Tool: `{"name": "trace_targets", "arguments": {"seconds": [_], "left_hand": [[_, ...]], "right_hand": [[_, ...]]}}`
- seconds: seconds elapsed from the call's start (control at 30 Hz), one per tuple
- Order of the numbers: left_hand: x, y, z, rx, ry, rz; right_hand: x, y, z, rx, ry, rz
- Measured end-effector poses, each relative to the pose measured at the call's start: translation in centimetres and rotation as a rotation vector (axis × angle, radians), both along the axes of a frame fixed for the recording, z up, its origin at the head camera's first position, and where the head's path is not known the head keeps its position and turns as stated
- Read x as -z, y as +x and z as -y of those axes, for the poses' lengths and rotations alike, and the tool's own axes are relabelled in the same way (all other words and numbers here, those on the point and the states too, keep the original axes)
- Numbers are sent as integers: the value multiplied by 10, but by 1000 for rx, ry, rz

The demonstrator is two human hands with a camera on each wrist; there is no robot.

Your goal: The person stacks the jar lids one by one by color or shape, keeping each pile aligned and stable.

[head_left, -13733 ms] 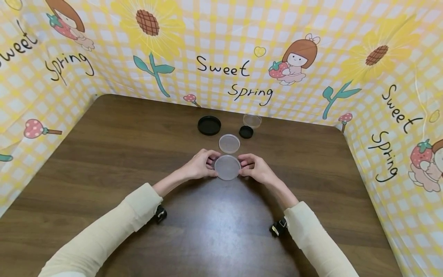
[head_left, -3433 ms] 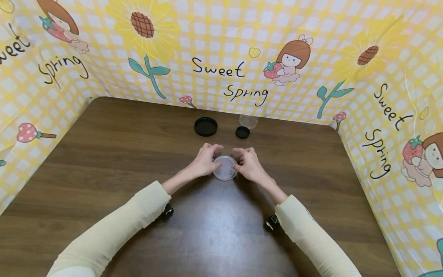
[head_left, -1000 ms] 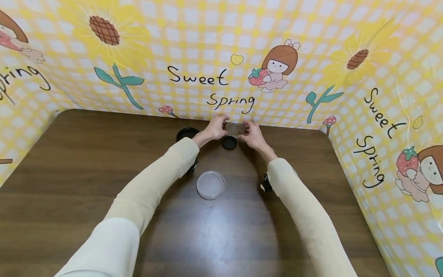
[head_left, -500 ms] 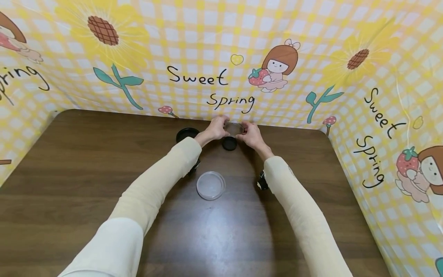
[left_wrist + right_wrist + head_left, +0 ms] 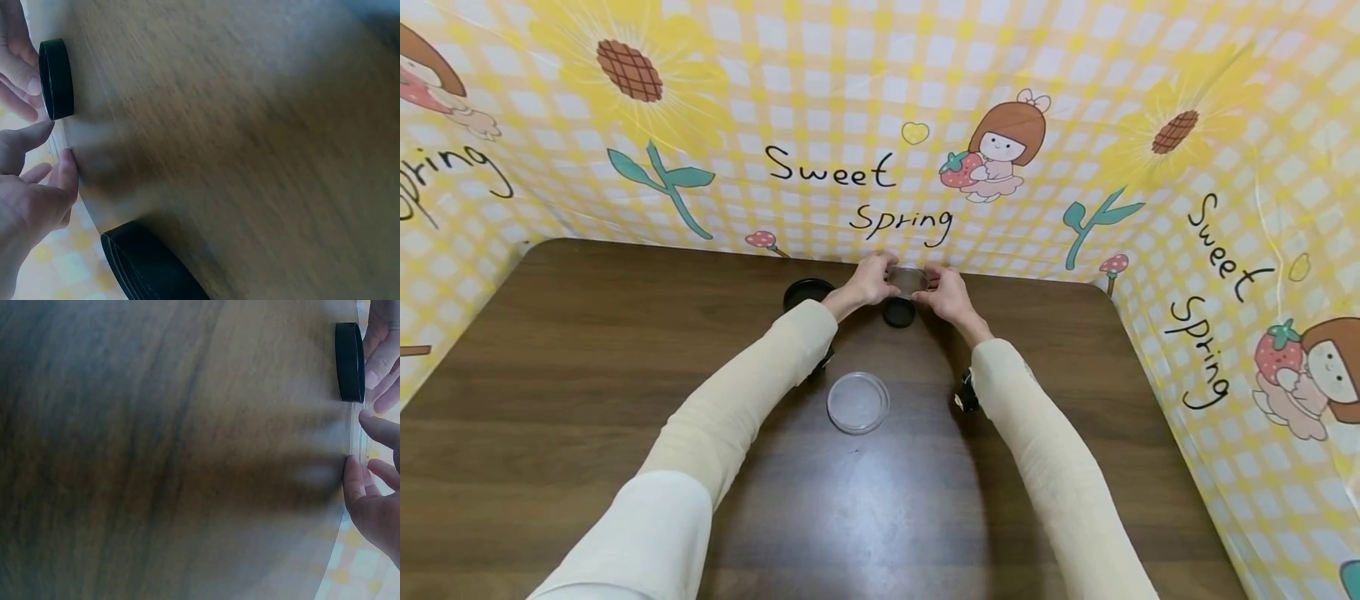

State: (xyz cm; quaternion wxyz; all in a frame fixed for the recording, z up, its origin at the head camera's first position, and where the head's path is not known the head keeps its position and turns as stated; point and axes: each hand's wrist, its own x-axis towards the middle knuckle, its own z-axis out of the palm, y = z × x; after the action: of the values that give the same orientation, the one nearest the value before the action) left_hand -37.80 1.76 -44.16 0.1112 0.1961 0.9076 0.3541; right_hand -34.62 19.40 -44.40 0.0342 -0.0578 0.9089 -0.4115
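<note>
Both hands are at the far edge of the table with a clear round dish (image 5: pixel 910 282) between them. My left hand (image 5: pixel 871 279) grips its left side, thumb toward me and fingers behind. From the opposite side my right hand (image 5: pixel 949 293) holds the rim the same way. Just in front lies a small black round dish (image 5: pixel 898 313), which stands close to the fingertips in both wrist views. Nearer to me, a larger clear dish (image 5: pixel 858 402) lies flat, untouched; it looks like stacked pieces.
A large black round dish (image 5: pixel 808 292) sits left of my left hand, partly hidden by the forearm. Checked cloth (image 5: pixel 820 221) rises directly behind the hands at the back edge of the brown wooden table (image 5: pixel 625 358).
Two clear pieces that lay apart earlier now show as one stack. Both hands have left it and reached back to the farther clear dish. During the last second they barely moved.
</note>
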Motion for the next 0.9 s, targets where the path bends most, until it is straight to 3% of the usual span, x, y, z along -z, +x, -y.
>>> {"name": "trace_targets", "arguments": {"seconds": [0.27,0.47,0.67,0.9], "left_hand": [[0,-2,2,17,64,-10],[-2,-1,10,-5,60,1],[-5,-3,6,-1,108,10],[-9,3,9,-50,200,-13]], "right_hand": [[-2,0,1,20,37,-36],[0,-1,8,-13,19,-44],[-3,-2,3,1,-2,-40],[-10,3,6,24,16,-57]]}}
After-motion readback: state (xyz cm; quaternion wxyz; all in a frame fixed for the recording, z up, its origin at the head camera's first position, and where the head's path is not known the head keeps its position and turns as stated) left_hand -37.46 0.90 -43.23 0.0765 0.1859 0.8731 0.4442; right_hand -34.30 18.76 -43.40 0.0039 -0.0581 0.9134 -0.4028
